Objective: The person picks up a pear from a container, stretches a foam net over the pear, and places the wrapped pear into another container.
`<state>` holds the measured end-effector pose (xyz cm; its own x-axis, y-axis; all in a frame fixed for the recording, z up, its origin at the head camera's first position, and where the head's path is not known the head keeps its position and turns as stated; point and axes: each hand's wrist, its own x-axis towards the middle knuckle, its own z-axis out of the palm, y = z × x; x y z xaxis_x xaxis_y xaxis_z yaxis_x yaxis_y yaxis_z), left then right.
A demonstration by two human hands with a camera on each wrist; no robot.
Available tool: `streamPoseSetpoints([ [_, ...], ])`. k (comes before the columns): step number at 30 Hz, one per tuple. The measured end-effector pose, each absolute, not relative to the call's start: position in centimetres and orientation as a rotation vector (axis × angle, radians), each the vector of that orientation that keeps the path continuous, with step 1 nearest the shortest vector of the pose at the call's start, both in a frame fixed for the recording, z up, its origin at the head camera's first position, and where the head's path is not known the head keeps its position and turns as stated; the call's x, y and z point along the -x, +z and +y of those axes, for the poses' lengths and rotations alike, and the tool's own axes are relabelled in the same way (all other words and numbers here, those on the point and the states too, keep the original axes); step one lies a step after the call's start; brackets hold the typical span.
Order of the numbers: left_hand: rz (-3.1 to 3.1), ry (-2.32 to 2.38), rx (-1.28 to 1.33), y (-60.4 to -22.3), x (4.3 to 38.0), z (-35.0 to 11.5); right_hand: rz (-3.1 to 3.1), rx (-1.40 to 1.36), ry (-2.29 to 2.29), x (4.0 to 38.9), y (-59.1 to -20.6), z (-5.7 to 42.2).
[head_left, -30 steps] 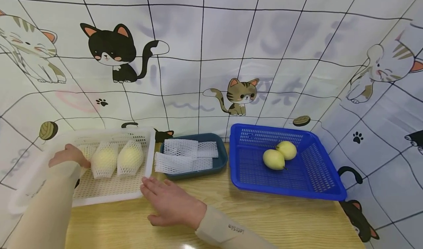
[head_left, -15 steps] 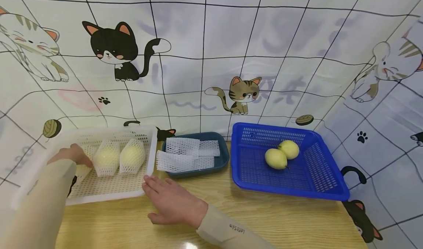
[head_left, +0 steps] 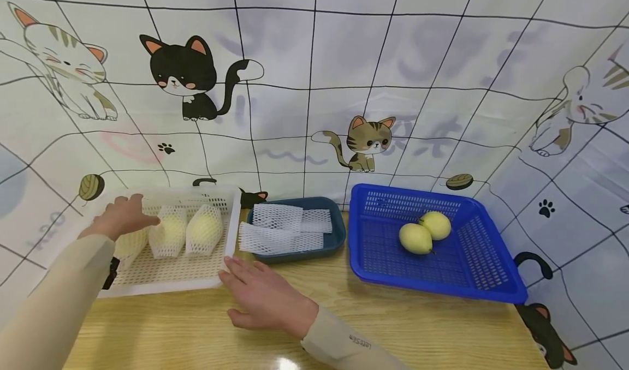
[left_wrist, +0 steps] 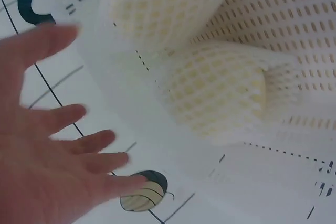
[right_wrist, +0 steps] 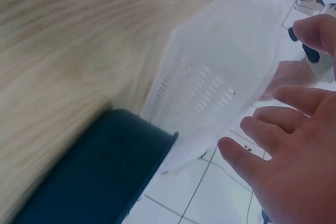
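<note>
In the head view my left hand hovers above the left end of the white basket, fingers spread and holding nothing. Below it lies a pear in a white foam net, partly hidden by the hand. To its right in the basket are a second netted pear and a third netted pear. The left wrist view shows the hand apart from a netted pear. My right hand is by the basket's front right corner, its fingers extended and holding nothing; whether they touch the rim I cannot tell.
A dark teal tray holding several white foam nets stands beside the white basket. On the right, a blue basket contains two bare pears. A cat-printed cloth rises behind the wooden table.
My left hand has let go of the leftmost netted pear and lifted above it, its fingers spreading. My right hand stays by the basket corner. The head view has shifted slightly.
</note>
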<state>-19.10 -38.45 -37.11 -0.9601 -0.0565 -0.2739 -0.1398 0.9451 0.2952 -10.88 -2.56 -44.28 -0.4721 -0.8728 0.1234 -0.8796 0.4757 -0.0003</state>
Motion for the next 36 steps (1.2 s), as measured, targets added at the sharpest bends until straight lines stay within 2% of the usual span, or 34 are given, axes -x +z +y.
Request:
streamPoseSetpoints([
  [6, 3.206, 0.652, 0.069, -37.3, 18.8, -35.9, -2.607, -1.5, 0.266, 11.0, -43.5, -0.1],
  [17, 3.431, 0.925, -0.207, -36.7, 14.9, -29.3, -2.645, -1.267, 0.649, 11.2, -41.5, 5.1],
  [31, 3.488, 1.155, -0.702, -38.5, 11.8, -19.5, -2.614, -0.957, 0.829, 11.6, -40.0, 11.8],
  [36, 3.446, 1.134, -0.983, -40.4, 11.2, -16.5, -2.614, -0.842, 0.855, 12.1, -39.6, 14.4],
])
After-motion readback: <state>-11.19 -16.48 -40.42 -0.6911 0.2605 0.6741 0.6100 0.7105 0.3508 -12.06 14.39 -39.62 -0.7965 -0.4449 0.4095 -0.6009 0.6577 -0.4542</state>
